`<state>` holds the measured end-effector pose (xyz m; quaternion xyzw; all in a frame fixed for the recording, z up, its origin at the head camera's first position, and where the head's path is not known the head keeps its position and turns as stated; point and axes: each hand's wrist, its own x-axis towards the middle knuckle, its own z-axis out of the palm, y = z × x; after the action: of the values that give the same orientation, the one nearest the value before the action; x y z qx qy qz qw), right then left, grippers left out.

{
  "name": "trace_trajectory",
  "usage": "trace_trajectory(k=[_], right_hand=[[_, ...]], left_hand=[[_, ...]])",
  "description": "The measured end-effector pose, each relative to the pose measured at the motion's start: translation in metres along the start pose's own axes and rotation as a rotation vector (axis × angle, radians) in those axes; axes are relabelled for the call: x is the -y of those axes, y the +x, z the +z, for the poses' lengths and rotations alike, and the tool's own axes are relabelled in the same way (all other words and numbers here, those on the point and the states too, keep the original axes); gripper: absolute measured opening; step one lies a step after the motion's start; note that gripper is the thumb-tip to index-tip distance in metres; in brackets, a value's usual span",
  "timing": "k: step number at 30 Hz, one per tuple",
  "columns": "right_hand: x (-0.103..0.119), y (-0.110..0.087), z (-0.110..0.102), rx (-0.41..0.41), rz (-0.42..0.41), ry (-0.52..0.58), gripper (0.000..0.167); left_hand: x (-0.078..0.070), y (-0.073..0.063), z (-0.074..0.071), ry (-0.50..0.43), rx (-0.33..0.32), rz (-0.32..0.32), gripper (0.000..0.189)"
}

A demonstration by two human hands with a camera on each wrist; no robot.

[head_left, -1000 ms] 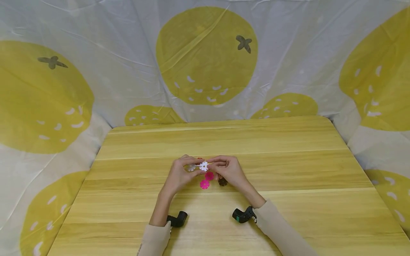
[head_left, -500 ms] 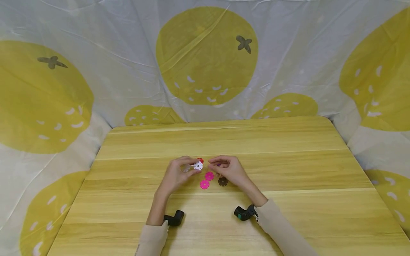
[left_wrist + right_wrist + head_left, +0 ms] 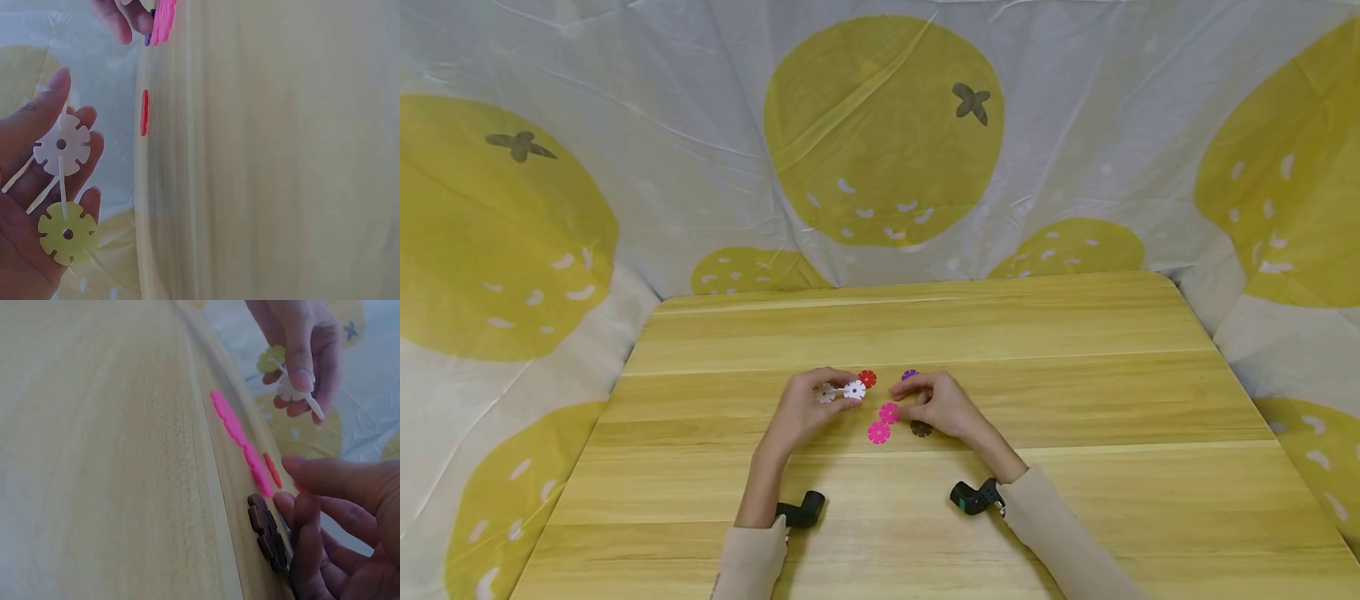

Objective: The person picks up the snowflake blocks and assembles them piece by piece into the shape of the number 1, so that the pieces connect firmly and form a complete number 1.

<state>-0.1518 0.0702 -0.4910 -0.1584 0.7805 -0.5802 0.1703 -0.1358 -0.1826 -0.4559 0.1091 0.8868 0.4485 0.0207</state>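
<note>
My left hand (image 3: 793, 417) holds up a joined set of snowflake discs, a white snowflake disc (image 3: 74, 142) and a pale yellow snowflake disc (image 3: 51, 245) among them, linked by thin pieces seen edge-on. The thumb lies on the white disc in the left wrist view. My right hand (image 3: 943, 407) hovers low over the table, fingers loosely bent and nothing between them. Beside its fingertips lie two pink snowflake discs (image 3: 878, 432), one slightly behind the other. A brown snowflake disc (image 3: 265, 528) sits under this hand, partly covered in the head view.
A red snowflake disc (image 3: 868, 379) lies behind the left fingertips, and a purple snowflake disc (image 3: 910, 375) shows partly behind the right hand. All rest on a wooden table (image 3: 1075, 517). A cloth with yellow fruit prints (image 3: 1075, 125) hangs behind the far edge.
The right hand has let go of the white disc set. The left hand has drawn it left, uncovering the red disc. The right hand has lowered toward the pink discs, and the purple disc now shows.
</note>
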Motion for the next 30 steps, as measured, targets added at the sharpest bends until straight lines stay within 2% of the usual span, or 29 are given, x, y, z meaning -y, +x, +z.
trace_trajectory(k=[4,20,30], right_hand=[[0.001,-0.001,0.001,0.007,-0.01,-0.034,0.03],[0.001,-0.001,0.01,-0.03,-0.066,-0.28,0.032],[0.003,-0.001,0.01,-0.032,-0.084,-0.337,0.025]], left_hand=[[0.001,0.0,-0.001,-0.013,0.001,0.0,0.032],[0.001,-0.001,-0.003,-0.024,0.012,0.005,0.03],[0.002,-0.001,-0.001,-0.023,0.027,-0.002,0.029]])
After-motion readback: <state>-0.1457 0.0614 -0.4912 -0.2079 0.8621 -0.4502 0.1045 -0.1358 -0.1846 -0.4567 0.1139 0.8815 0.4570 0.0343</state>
